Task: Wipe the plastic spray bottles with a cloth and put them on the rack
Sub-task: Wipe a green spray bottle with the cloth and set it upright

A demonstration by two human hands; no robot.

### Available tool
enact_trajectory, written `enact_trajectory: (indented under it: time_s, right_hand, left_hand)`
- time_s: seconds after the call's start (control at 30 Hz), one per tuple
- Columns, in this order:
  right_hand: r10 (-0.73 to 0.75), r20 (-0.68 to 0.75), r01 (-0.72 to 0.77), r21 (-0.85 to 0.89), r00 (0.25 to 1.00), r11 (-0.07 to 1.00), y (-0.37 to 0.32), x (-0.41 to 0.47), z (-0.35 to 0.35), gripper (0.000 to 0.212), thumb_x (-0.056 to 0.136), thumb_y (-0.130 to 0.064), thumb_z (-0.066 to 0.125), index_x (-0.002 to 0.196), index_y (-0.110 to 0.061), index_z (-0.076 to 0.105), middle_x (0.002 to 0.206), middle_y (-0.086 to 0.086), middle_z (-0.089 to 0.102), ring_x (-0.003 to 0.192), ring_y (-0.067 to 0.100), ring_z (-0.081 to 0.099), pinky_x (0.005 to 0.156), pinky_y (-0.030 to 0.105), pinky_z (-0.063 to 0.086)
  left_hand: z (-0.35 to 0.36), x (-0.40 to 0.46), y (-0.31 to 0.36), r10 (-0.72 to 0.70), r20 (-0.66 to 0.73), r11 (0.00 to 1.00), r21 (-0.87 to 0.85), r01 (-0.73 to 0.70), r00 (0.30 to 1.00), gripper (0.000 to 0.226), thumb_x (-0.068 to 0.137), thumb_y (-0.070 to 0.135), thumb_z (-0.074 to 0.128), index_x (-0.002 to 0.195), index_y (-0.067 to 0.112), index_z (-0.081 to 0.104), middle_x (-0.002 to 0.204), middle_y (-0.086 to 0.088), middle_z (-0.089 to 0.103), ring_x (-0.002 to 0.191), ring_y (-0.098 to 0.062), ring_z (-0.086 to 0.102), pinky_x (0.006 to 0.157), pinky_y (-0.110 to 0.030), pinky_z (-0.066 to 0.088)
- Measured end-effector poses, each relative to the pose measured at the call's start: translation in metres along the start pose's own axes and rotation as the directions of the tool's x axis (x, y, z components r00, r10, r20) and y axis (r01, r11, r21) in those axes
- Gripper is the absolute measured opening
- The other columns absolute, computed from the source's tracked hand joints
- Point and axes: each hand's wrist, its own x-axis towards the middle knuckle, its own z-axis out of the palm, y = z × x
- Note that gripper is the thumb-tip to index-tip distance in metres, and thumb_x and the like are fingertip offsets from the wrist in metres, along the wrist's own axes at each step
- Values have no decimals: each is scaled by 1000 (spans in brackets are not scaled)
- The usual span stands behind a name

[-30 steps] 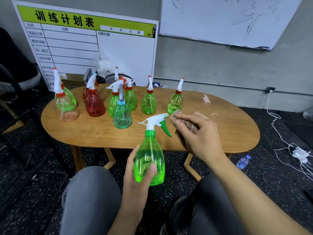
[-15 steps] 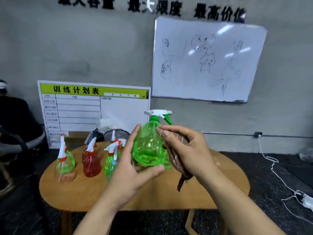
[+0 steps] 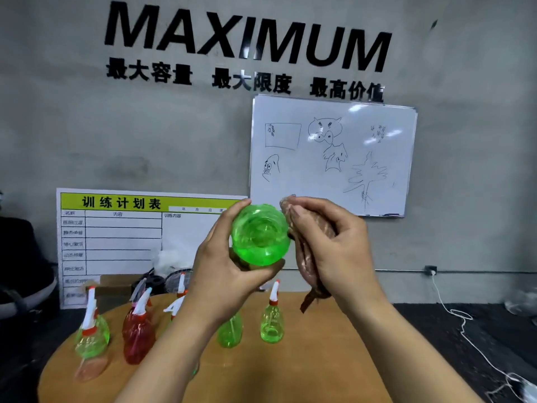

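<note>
My left hand [image 3: 223,269] grips a green plastic spray bottle [image 3: 260,234], raised in front of me with its round bottom turned toward the camera; its spray head is hidden behind it. My right hand [image 3: 337,248] holds a brown cloth [image 3: 308,257] bunched against the bottle's right side, a tail of cloth hanging below. Several more spray bottles stand on the wooden table [image 3: 305,370] below: a light green one [image 3: 271,324], another green one [image 3: 229,333], a red one [image 3: 138,335], and a green one [image 3: 91,335] at the left. No rack is in view.
A training-plan board [image 3: 125,237] leans on the wall behind the table, a whiteboard [image 3: 334,155] hangs above it. White cables [image 3: 465,324] run over the dark floor at the right. A dark chair [image 3: 20,257] sits at the left edge.
Both hands lifted the green bottle from lap height to face level and tipped it so its bottom faces me. The cloth moved onto the bottle's right side. My view tilted upward.
</note>
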Motion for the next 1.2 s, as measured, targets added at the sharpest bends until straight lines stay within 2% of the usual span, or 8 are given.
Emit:
enact_trajectory:
  time_s: [0.1, 0.27, 0.53, 0.7, 0.83, 0.97, 1.1, 1.2]
  right_hand:
    - [-281, -4, 261, -352, 960, 899, 2, -14, -4, 10, 91, -19, 81, 99, -24, 83, 95, -10, 77, 94, 11, 75, 82, 27, 57]
    - [-404, -12, 315, -603, 915, 733, 7, -12, -2, 11, 94, -32, 79, 105, -35, 81, 92, -15, 69, 83, 3, 69, 70, 36, 56]
    - [-503, 189, 496, -636, 843, 591, 3, -14, 22, 16, 96, -39, 71, 109, -36, 79, 94, -12, 64, 72, 7, 64, 57, 33, 52]
    - [-516, 313, 581, -629, 797, 517, 8, -24, 9, 15, 98, -38, 71, 109, -34, 79, 92, -10, 66, 73, 10, 65, 54, 35, 53]
    - [-512, 232, 514, -681, 827, 522, 7, -18, -5, 14, 96, -38, 73, 108, -34, 80, 91, -11, 67, 70, 9, 65, 54, 35, 53]
    - [-513, 107, 431, -700, 852, 569, -2, -7, 0, 14, 95, -34, 77, 108, -35, 80, 90, -11, 66, 71, 10, 66, 56, 37, 52]
    - [-527, 161, 485, -667, 835, 565, -6, -10, 18, 15, 96, -36, 74, 109, -34, 80, 92, -11, 65, 72, 10, 65, 57, 36, 52]
    - [-524, 272, 559, -640, 807, 527, 1, -21, 18, 14, 97, -36, 72, 109, -34, 80, 92, -10, 66, 73, 12, 65, 55, 36, 52]
  left_hand:
    - [0, 5, 4, 0, -31, 1000, 2, 0, 1000, 95, 61, 46, 95, 144, 49, 50, 128, 11, 70, 107, -16, 75, 93, -46, 62]
    - [4, 6, 8, 45, -25, 994, 100, -42, 999, 94, 64, 50, 92, 147, 45, 50, 135, 17, 65, 117, -12, 69, 95, -44, 60]
    - [7, 12, 19, 39, -55, 997, 62, -35, 998, 70, 73, 49, 64, 142, 42, 55, 132, 17, 69, 112, -5, 69, 93, -35, 59]
    - [-8, 21, 13, 39, -86, 995, 92, -31, 996, 78, 70, 37, 73, 145, 41, 53, 120, 6, 73, 95, -16, 71, 88, -36, 60]
    - [-12, 22, 11, 37, -70, 998, 61, -32, 997, 92, 63, 54, 90, 145, 43, 51, 128, 11, 69, 104, -21, 74, 90, -47, 62]
    - [-5, 19, 13, 65, -52, 994, 94, -60, 997, 92, 64, 50, 90, 147, 40, 51, 128, 12, 68, 104, -17, 72, 88, -45, 62]
    - [2, 14, 17, 78, -37, 993, 93, -74, 996, 84, 68, 50, 71, 149, 37, 52, 130, 12, 68, 105, -13, 72, 86, -38, 61]
    - [-1, 15, 14, 59, -49, 995, 84, -55, 997, 74, 75, 43, 66, 148, 41, 52, 119, 8, 73, 90, -11, 71, 80, -33, 59]
